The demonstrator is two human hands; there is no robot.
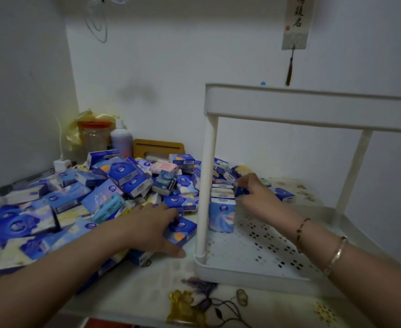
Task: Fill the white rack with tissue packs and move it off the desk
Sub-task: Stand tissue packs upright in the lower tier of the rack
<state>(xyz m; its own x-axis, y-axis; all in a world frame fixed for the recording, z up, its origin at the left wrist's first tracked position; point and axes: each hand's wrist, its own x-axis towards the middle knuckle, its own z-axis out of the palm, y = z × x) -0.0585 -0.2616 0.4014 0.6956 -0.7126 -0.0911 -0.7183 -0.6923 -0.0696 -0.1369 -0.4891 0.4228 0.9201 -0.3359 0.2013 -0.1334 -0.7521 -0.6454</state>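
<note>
Head view shows the job barely begun: the white rack (261,254) near the desk's (147,292) front right corner holds one short row, right hand (254,192) pinching a pack (241,191) there, left hand (157,223) gripping another pack (181,230) from the pile (81,197) left.
</note>
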